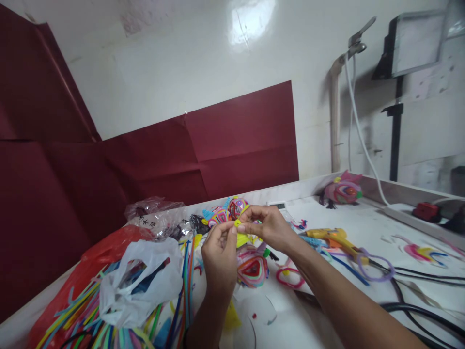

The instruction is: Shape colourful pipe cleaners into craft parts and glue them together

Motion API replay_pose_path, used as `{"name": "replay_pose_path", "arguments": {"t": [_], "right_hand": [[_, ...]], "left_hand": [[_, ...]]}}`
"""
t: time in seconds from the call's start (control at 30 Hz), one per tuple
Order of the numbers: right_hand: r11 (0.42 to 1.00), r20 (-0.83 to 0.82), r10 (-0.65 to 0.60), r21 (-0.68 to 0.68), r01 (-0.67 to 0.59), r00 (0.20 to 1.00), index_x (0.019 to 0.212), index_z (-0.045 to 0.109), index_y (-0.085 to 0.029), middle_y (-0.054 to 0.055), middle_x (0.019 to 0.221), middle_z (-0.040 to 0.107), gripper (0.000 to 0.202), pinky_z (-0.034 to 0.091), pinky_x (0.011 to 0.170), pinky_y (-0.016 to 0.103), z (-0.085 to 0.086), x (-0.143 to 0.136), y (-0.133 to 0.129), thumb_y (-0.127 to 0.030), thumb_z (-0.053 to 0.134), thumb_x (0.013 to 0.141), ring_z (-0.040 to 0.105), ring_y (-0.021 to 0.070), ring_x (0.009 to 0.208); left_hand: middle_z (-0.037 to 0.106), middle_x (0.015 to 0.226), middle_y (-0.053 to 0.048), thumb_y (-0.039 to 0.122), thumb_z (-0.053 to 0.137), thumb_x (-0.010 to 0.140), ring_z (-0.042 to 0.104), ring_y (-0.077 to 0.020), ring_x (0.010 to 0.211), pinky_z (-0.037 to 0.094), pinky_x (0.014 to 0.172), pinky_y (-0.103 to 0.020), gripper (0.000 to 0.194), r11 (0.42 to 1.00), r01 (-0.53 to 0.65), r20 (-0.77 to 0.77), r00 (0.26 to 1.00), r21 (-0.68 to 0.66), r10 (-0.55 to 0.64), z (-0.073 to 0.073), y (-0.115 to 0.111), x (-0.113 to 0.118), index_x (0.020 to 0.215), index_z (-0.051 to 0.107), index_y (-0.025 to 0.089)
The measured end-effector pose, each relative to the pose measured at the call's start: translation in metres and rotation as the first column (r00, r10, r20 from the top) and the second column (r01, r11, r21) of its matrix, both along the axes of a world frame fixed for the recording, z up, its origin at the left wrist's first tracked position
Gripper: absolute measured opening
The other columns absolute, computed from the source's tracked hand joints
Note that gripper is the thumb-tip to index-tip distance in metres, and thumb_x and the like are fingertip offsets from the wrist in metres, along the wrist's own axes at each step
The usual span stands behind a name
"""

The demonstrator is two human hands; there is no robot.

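Both hands meet over the middle of the white table. My left hand (221,247) and my right hand (267,225) pinch a small yellow coiled piece (237,223), which looks like bent pipe cleaner, between thumbs and fingertips. Just below the fingers lies a round multicoloured pipe-cleaner piece (253,266) with pink, red and green rings. Behind the hands sits another colourful pipe-cleaner figure (220,215) with blue tufts. A pink loop with a yellow centre (289,277) rests under my right wrist.
On the left, a white plastic bag (145,276) and a red bag (105,249) hold many pipe cleaners (82,310). At right lie a yellow glue gun (332,238), a purple loop (376,265) and black cables (425,310). A pink fish-like figure (343,189) stands in the back corner.
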State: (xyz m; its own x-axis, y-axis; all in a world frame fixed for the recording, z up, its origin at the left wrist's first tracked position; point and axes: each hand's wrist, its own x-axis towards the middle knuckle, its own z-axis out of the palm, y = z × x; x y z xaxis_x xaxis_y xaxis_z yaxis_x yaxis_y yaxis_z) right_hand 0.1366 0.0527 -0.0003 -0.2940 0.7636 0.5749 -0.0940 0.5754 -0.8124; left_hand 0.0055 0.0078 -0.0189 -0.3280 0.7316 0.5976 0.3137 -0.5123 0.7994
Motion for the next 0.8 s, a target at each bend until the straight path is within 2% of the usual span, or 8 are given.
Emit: {"name": "replay_pose_path", "arguments": {"t": [0.3, 0.5, 0.6, 0.7, 0.8], "right_hand": [[0.996, 0.052, -0.035, 0.083, 0.031, 0.998, 0.069, 0.064, -0.016, 0.001, 0.066, 0.064, 0.021, 0.045, 0.06, 0.026, 0.0023, 0.0041, -0.0011, -0.036, 0.07, 0.069, 0.056, 0.0131, 0.063], [0.999, 0.018, 0.007, 0.035, -0.008, 1.0, 0.077, 0.062, -0.016, 0.001, 0.069, 0.064, 0.025, 0.046, 0.06, 0.026, -0.0027, 0.0018, 0.0012, -0.037, 0.072, 0.069, 0.058, 0.014, 0.065], [0.999, 0.051, -0.014, 0.054, 0.011, 0.999, 0.082, 0.064, -0.016, 0.003, 0.073, 0.065, 0.023, 0.047, 0.062, 0.027, -0.0029, 0.0015, 0.0005, -0.036, 0.071, 0.072, 0.06, 0.0155, 0.069], [0.977, 0.115, -0.094, 0.204, 0.069, 0.989, 0.087, 0.066, -0.017, 0.005, 0.08, 0.065, 0.016, 0.047, 0.07, 0.03, -0.0017, 0.0032, -0.0005, -0.03, 0.066, 0.078, 0.059, 0.0167, 0.076], [0.879, 0.18, -0.281, 0.444, 0.177, 0.943, 0.091, 0.068, -0.02, 0.008, 0.095, 0.062, 0.015, 0.042, 0.083, 0.038, -0.001, 0.0061, -0.0004, -0.03, 0.063, 0.082, 0.055, 0.0213, 0.094]], "left_hand": [[0.067, 0.08, -0.006, 0.03, 0.06, 0.076, 0.064, -0.0187, 0.075, 0.05, 0.07, -0.03, 0.016, 0.999, -0.026, -0.057, 0.998, -0.028, 0.024, -0.002, 0.0042, -0.0043, 0.083, 0.066, 0.017], [0.066, 0.079, -0.005, 0.029, 0.057, 0.077, 0.063, -0.0181, 0.074, 0.049, 0.069, -0.029, 0.015, 0.999, -0.025, -0.087, 0.996, -0.025, 0.023, -0.0017, 0.0037, -0.0044, 0.083, 0.065, 0.017], [0.066, 0.079, -0.005, 0.028, 0.057, 0.077, 0.063, -0.0181, 0.075, 0.049, 0.07, -0.029, 0.015, 1.0, -0.025, -0.073, 0.997, -0.018, 0.024, -0.0015, 0.0043, -0.004, 0.083, 0.064, 0.017], [0.066, 0.079, -0.004, 0.028, 0.058, 0.076, 0.064, -0.0179, 0.075, 0.05, 0.069, -0.027, 0.014, 1.0, -0.012, -0.016, 1.0, -0.008, 0.011, -0.0007, 0.0041, -0.003, 0.082, 0.064, 0.017], [0.066, 0.078, -0.004, 0.027, 0.058, 0.077, 0.064, -0.017, 0.074, 0.05, 0.067, -0.026, 0.013, 1.0, 0.03, 0.043, 0.999, -0.007, -0.03, -0.0001, 0.0038, -0.0021, 0.083, 0.062, 0.017]]}}
